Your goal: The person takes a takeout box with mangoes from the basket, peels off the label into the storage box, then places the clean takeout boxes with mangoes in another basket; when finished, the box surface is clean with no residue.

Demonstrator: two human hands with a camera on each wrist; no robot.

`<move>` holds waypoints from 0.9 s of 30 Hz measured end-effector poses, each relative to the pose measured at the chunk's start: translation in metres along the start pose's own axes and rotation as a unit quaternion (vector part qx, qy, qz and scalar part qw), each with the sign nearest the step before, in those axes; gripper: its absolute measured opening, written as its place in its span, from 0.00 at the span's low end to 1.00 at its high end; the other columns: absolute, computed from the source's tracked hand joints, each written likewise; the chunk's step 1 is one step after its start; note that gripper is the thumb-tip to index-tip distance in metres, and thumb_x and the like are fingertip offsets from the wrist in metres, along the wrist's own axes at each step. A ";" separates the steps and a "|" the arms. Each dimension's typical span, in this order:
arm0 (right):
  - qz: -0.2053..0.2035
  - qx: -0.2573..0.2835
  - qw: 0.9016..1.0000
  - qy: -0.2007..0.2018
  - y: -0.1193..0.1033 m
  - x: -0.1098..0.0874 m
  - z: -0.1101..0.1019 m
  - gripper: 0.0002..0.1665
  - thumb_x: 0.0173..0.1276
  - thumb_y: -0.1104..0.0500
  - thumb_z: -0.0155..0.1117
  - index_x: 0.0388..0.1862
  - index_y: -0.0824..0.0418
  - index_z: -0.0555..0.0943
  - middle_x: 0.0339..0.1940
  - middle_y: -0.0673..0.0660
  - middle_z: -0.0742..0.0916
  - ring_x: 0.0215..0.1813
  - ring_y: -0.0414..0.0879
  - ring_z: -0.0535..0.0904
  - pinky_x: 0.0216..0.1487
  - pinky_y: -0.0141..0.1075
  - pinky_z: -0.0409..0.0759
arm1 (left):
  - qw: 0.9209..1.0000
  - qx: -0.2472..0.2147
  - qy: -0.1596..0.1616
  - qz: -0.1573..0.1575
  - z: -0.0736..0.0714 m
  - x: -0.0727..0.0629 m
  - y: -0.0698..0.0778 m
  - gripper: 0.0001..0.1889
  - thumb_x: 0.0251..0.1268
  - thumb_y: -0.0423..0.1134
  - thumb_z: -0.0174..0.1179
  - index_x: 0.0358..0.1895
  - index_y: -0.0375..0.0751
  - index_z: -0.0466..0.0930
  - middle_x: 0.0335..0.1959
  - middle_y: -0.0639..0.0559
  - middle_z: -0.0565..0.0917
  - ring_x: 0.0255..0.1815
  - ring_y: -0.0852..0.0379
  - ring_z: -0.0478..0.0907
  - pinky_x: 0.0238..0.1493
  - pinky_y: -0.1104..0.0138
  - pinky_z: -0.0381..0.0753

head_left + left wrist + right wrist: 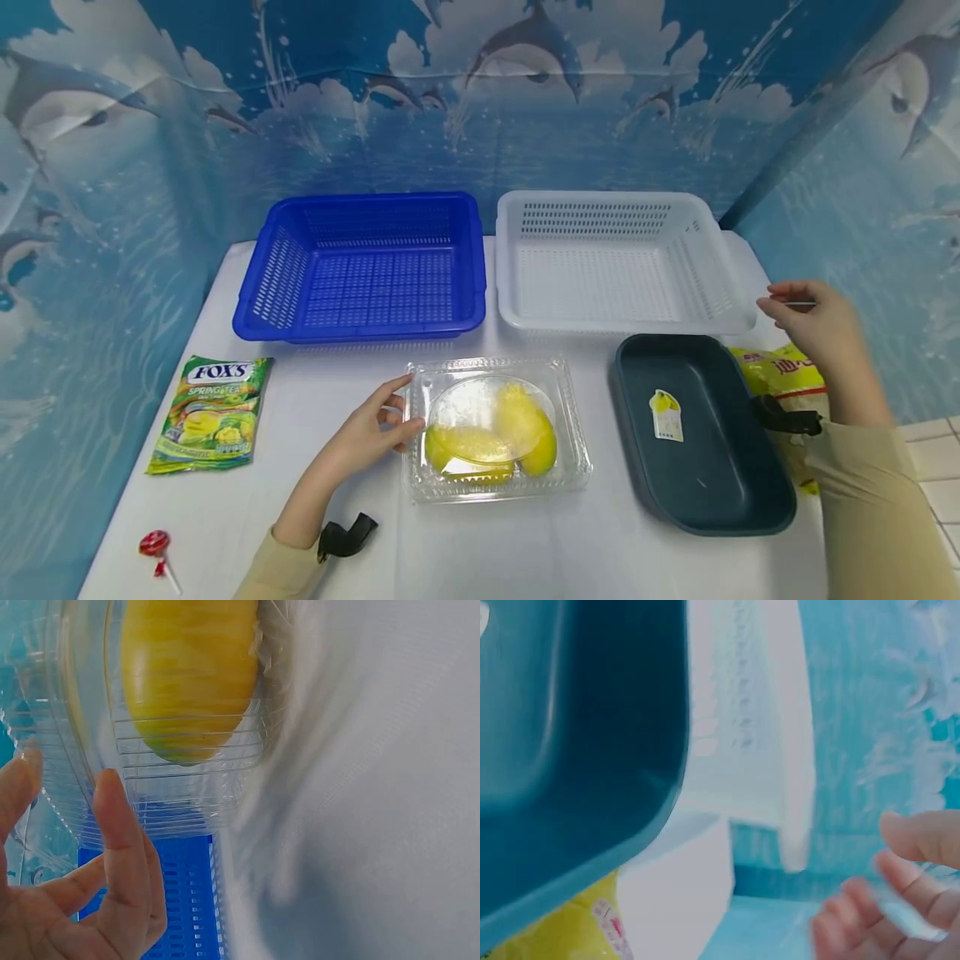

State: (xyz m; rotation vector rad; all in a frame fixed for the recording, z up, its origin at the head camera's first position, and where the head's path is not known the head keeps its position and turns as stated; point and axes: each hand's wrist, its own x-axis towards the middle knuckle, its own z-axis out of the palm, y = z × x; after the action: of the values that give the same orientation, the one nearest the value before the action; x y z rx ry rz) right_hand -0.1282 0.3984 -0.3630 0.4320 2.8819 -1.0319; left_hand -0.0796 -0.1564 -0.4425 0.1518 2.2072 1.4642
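Observation:
My left hand (371, 429) grips the left rim of a clear plastic clamshell box (573, 442), its thumb over the edge. Yellow, mango-like fruits (536, 450) lie inside under the lid; up close, one fruit (191, 682) shows a greenish tip behind the ribbed wall. To the right, my right hand (821, 325) hovers beside the white basket's right front corner, fingers loosely bent and holding nothing. Below it are a dark teal basin (712, 475) and a yellow packet (780, 367) partly hidden by the basin and my forearm.
A blue mesh basket (375, 287) and a white mesh basket (592, 283) stand side by side at the back. A green candy bag (210, 417) and a red lollipop (155, 543) lie at left. Dolphin-print curtains (465, 142) enclose the table. A sticker (665, 417) is in the basin.

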 end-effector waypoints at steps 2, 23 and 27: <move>0.021 0.011 0.999 -0.044 0.006 0.010 -0.002 0.42 0.76 0.40 0.47 0.71 0.74 0.59 0.63 0.75 0.72 0.28 0.19 0.70 0.30 0.20 0.75 | 1.000 -0.002 0.001 -0.003 0.000 0.000 0.000 0.41 0.66 0.43 0.65 0.78 0.45 0.53 0.54 0.39 0.69 0.37 0.56 0.77 0.38 0.61 0.88; 0.083 0.091 0.986 -0.114 0.017 0.050 0.004 0.48 0.74 0.41 0.52 0.77 0.72 0.51 0.41 0.42 0.76 0.32 0.26 0.77 0.40 0.30 0.84 | 0.999 0.008 0.045 0.011 0.008 -0.004 0.001 0.39 0.67 0.42 0.64 0.77 0.48 0.54 0.46 0.43 0.70 0.26 0.57 0.79 0.32 0.59 0.86; 0.086 0.092 0.985 -0.115 0.017 0.051 0.005 0.48 0.75 0.41 0.51 0.78 0.72 0.50 0.50 0.54 0.73 0.32 0.26 0.77 0.40 0.30 0.84 | 0.998 0.005 0.038 0.039 0.001 -0.008 0.014 0.38 0.68 0.40 0.63 0.77 0.45 0.54 0.46 0.41 0.70 0.26 0.58 0.79 0.33 0.62 0.86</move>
State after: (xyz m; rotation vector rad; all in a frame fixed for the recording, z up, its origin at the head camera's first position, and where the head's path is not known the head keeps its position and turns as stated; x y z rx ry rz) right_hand -0.1730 0.4207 -0.3842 0.5229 2.5110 -1.2314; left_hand -0.0749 -0.1528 -0.4277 0.1907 2.2939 1.5236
